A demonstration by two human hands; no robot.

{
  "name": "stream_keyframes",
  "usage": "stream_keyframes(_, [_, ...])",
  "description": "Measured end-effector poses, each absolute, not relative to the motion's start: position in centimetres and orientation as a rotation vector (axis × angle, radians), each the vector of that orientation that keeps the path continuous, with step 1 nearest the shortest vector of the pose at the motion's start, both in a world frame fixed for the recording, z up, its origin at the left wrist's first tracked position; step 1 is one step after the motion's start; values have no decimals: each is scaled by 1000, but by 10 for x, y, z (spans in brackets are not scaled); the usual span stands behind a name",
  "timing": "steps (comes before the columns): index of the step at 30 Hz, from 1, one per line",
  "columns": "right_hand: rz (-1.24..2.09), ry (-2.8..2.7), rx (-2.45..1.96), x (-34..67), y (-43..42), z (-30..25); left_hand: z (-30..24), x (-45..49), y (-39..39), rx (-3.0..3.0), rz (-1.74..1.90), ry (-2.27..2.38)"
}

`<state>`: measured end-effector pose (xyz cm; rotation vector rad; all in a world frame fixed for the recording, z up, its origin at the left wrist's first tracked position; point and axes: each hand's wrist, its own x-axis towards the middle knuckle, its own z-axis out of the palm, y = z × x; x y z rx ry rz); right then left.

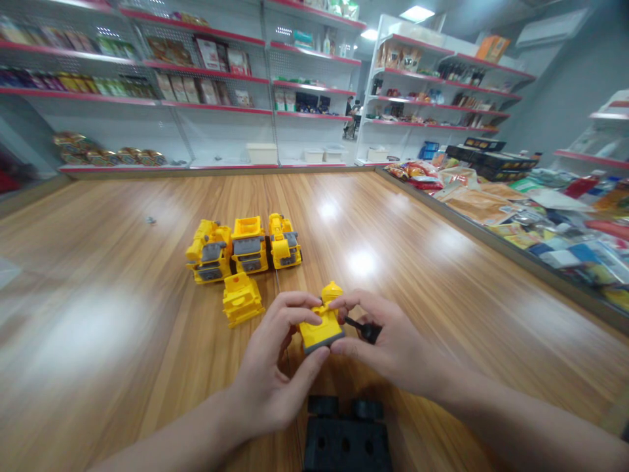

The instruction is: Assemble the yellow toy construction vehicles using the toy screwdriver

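A small yellow toy vehicle part (pixel 322 331) with a grey lower edge is held between both hands above the table. My left hand (pixel 275 370) is closed on its left side, fingers on top and thumb at the near edge. My right hand (pixel 393 341) grips its right side with fingertips and thumb. A small black screwdriver (pixel 367 329) is tucked in that hand, its shaft pointing left. Below the hands lies a black toy chassis (pixel 346 442) with wheels, cut off by the bottom of the view. Left of my left hand is a loose yellow toy body piece (pixel 242 300).
On the wooden table (pixel 122 314), a yellow toy excavator (pixel 210 252), dump truck (pixel 249 242) and another yellow construction vehicle (pixel 284 241) stand in a row. Small metallic bits (pixel 151 220) lie at far left. Packaged goods (pixel 491 203) fill the right side, beyond a raised edge.
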<state>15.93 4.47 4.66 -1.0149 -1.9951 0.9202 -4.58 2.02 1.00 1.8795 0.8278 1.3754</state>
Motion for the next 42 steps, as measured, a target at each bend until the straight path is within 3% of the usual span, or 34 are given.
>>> stream_keyframes(8, [819, -2065, -1077, 167, 52, 57, 14, -48, 21, 1706, 1377, 712])
stream_keyframes(14, [449, -1998, -1468, 186, 75, 49, 22, -48, 35, 936, 1341, 745])
stream_keyframes(18, [370, -2160, -1646, 188, 82, 33, 30, -48, 41, 595, 1216, 741])
stream_keyframes(30, [326, -2168, -1670, 187, 85, 33, 33, -45, 42, 622, 1100, 780])
stream_keyframes(42, [623, -2190, -781, 166, 52, 53, 25, -40, 37, 809, 1038, 802])
